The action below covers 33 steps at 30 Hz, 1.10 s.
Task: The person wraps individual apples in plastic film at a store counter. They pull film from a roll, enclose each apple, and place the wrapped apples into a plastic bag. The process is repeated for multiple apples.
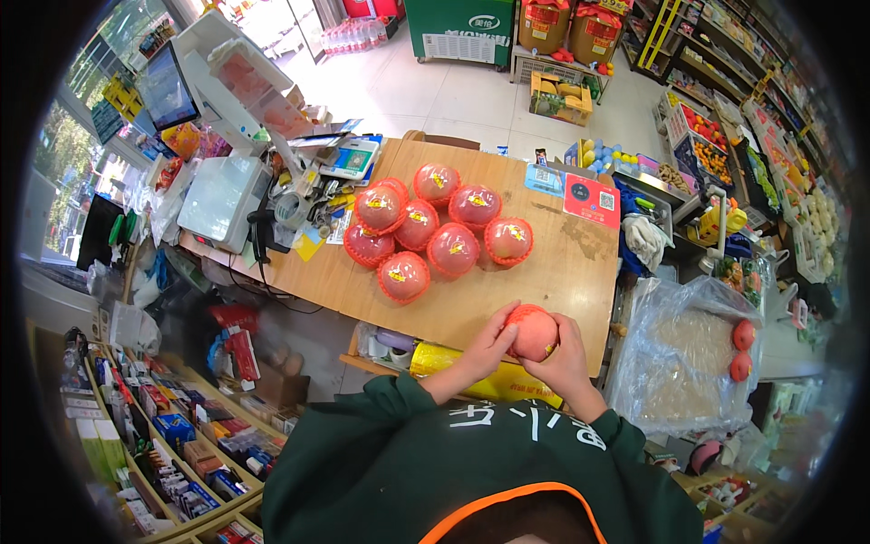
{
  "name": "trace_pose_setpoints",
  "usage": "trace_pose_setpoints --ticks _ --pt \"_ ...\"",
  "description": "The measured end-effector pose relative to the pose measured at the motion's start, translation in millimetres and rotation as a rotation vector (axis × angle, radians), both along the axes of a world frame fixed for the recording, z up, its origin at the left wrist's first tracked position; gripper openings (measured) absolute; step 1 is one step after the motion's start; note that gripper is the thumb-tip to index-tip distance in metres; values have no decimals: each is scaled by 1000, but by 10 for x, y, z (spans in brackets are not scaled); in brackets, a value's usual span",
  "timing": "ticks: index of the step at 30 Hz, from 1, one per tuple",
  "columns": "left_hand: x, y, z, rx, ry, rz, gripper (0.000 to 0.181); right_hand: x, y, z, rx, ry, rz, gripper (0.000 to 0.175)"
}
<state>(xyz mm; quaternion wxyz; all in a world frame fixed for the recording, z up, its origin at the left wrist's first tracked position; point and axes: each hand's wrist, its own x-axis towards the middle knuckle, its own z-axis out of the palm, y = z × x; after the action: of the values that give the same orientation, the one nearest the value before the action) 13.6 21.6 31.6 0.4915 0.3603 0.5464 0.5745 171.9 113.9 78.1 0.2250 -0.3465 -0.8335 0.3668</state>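
Note:
A round pink-red fruit (pixel 535 333) with a small yellow label is held between both hands over the table's near edge. My left hand (pixel 488 348) grips its left side, against a red foam sleeve that covers part of the fruit. Around its right side curl the fingers of my right hand (pixel 565 360), the thumb low on the front. Beyond them, several similar fruits in red sleeves sit grouped on the wooden table (pixel 435 319); one (pixel 404 277) lies at the front and another (pixel 509 241) at the right. Their surfaces look glossy, as if film-wrapped.
A yellow box of wrap (pixel 489 381) lies in an open drawer below the table edge. To the right, a plastic-lined crate (pixel 680 360) holds two red fruits (pixel 741 350). A scale (pixel 224 197), scanner (pixel 259 234) and tape roll (pixel 292 209) crowd the left; payment cards (pixel 591 199) lie far right.

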Motion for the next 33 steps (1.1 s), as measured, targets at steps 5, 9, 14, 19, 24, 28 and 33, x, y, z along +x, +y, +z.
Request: trace_pose_setpoints --ticks 5,9,14,19,24,28,33 --pt "-262 -237 -151 -11 76 178 41 -195 -104 88 -718 246 22 76" --pt "-433 -323 -154 -85 -415 265 35 -296 -102 192 -1251 576 -50 76" --pt "-919 -718 -112 76 -462 627 35 -291 69 22 -802 393 -128 72" --pt "-1850 -1110 -253 226 -315 1059 36 -278 180 -367 47 -114 -25 75" --pt "-2590 -1082 -474 78 -318 1287 47 -424 168 -452 114 -175 12 69" --pt "-2866 -1009 -676 -11 -282 1238 53 -472 128 -389 119 -229 58 68" --pt "-2814 -1090 -697 -163 -61 1265 61 -495 120 -385 165 -209 94 70"
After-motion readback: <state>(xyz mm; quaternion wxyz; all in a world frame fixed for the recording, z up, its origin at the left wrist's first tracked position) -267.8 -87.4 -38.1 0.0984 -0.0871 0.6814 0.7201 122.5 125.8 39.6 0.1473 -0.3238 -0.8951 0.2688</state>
